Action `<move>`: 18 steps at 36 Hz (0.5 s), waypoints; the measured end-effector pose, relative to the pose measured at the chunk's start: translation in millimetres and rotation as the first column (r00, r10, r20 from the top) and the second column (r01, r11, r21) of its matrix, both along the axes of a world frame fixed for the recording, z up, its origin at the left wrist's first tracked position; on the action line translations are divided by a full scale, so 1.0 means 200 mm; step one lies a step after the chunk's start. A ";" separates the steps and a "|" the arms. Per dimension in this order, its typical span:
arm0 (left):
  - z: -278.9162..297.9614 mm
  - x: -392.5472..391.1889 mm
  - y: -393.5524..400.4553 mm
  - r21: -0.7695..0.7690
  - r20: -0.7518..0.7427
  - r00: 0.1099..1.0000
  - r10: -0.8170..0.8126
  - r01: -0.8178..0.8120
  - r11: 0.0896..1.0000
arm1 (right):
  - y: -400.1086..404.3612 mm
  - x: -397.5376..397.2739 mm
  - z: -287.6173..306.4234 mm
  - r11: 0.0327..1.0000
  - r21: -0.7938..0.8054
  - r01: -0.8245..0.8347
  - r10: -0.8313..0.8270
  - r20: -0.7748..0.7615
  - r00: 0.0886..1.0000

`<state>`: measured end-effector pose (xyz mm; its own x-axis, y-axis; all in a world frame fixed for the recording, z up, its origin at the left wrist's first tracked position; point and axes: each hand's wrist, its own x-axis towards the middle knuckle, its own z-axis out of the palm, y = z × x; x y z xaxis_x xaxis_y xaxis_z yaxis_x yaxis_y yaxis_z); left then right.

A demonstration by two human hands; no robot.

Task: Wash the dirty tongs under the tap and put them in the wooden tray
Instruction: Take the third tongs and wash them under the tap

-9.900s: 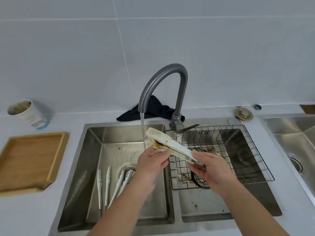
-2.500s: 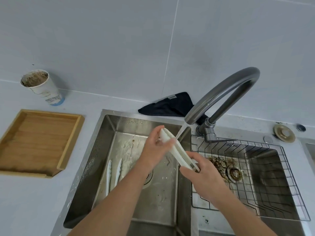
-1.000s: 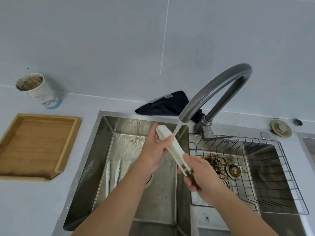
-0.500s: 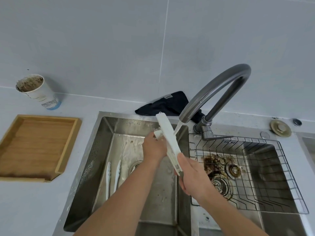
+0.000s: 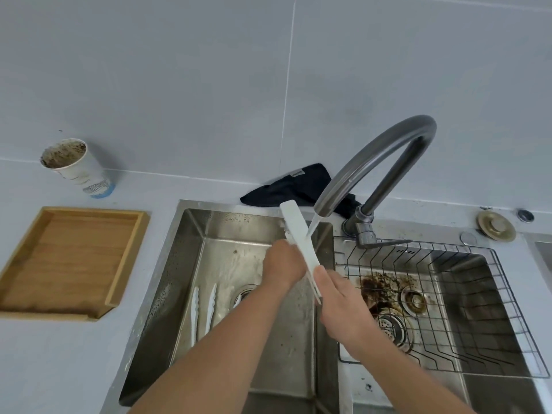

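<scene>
Kitchen: steel double sink (image 5: 191, 249) under curved grey tap (image 5: 373, 156), tiled wall (image 5: 209, 85), wire draining basket (image 5: 507, 294), pale tabletop (image 5: 59, 354).

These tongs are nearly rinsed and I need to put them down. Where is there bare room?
The wooden tray is bare inside. Bare counter lies between the tray and left basin, and in front of the tray. The basin floor is crowded with more tongs; the right side holds a wire rack over grime.
</scene>
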<state>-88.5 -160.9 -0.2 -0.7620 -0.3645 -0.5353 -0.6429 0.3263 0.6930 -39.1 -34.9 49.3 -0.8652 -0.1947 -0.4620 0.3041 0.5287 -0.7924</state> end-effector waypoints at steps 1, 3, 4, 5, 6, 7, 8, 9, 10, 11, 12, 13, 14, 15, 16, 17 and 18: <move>-0.01 -0.01 -0.01 0.020 0.011 0.999 0.041 -0.042 0.999 | 0.00 0.01 0.00 1.000 0.003 -0.007 0.007 0.001 1.000; -0.01 -0.02 -0.02 0.058 0.026 0.995 0.100 -0.101 0.993 | 0.01 0.02 0.00 1.000 -0.023 -0.004 0.005 0.025 1.000; -0.01 -0.03 -0.02 0.074 0.023 0.992 0.121 -0.122 0.990 | 0.01 0.03 0.00 0.999 -0.046 0.014 -0.012 0.049 0.999; -0.01 -0.03 -0.02 0.084 0.019 0.990 0.139 -0.140 0.987 | 0.02 0.03 0.01 0.997 -0.069 0.040 -0.034 0.078 0.996; 0.00 -0.03 -0.02 0.093 0.015 0.988 0.153 -0.154 0.984 | 0.03 0.04 0.01 0.994 -0.094 0.063 -0.053 0.112 0.992; 0.00 -0.03 -0.02 0.095 0.005 0.987 0.163 -0.163 0.982 | 0.05 0.04 0.02 0.988 -0.127 0.086 -0.067 0.148 0.987; 0.01 -0.03 -0.02 0.112 -0.002 0.984 0.179 -0.178 0.978 | 0.06 0.04 0.02 0.980 -0.164 0.112 -0.080 0.192 0.978; 0.01 -0.02 -0.02 0.145 -0.006 0.980 0.199 -0.196 0.970 | 0.08 0.05 0.03 0.969 -0.203 0.143 -0.093 0.238 0.967; 0.03 -0.01 -0.02 0.186 -0.007 0.976 0.220 -0.215 0.959 | 0.10 0.05 0.03 0.956 -0.237 0.171 -0.102 0.277 0.955; 0.03 -0.01 -0.02 0.219 -0.017 0.972 0.236 -0.227 0.949 | 0.11 0.05 0.03 0.944 -0.266 0.195 -0.110 0.304 0.946; 0.04 0.00 -0.02 0.246 -0.028 0.969 0.246 -0.232 0.941 | 0.12 0.06 0.03 0.932 -0.288 0.221 -0.122 0.325 0.938; 0.04 0.00 -0.02 0.269 -0.040 0.967 0.251 -0.231 0.935 | 0.14 0.06 0.03 0.917 -0.310 0.249 -0.136 0.345 0.929; 0.05 0.01 -0.02 0.283 -0.049 0.966 0.252 -0.229 0.931 | 0.15 0.07 0.03 0.905 -0.330 0.268 -0.140 0.363 0.921; 0.06 0.01 -0.02 0.288 -0.055 0.967 0.248 -0.222 0.932 | 0.16 0.07 0.03 0.899 -0.341 0.275 -0.137 0.378 0.916; 0.07 0.02 -0.02 0.287 -0.053 0.970 0.239 -0.214 0.934 | 0.16 0.07 0.03 0.899 -0.341 0.273 -0.133 0.383 0.914; 0.07 0.03 -0.02 0.295 -0.048 0.971 0.233 -0.209 0.932 | 0.17 0.07 0.03 0.907 -0.331 0.262 -0.126 0.379 0.917; 0.09 0.04 -0.01 0.303 -0.032 0.975 0.220 -0.200 0.932 | 0.17 0.07 0.03 0.917 -0.313 0.245 -0.119 0.373 0.920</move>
<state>-79.9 -163.5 17.8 -0.7216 -0.3520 -0.5962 -0.6255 -0.0378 0.7793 -24.2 0.0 55.9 -0.7032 -0.2510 -0.6652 0.6512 0.1481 -0.7443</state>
